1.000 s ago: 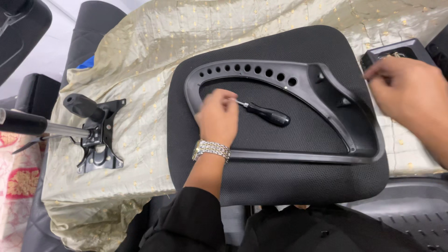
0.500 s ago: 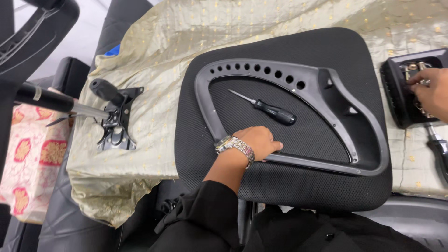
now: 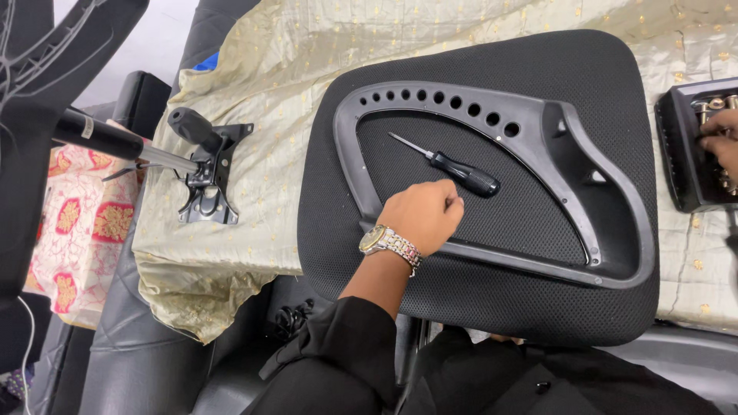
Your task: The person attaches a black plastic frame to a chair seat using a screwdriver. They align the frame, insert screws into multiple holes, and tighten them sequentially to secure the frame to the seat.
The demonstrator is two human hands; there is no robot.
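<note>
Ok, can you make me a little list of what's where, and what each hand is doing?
left hand: closed in a fist, resting on the plastic frame
right hand: fingers inside the black tray
screwdriver: lying on the seat cushion, inside the frame, beside the left hand
metal chair mechanism: on the gold cloth, to the left

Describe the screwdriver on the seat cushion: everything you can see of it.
The screwdriver is small, with a thin bare metal shaft and a black, ribbed-looking handle, probably plastic or rubber. It lies flat and diagonal on the black mesh seat cushion, inside the opening of the grey plastic frame, tip pointing up-left, handle down-right. Nothing grips it: the left hand rests just below it, fingers curled, close to the handle but apparently not touching. It looks intact.
</note>
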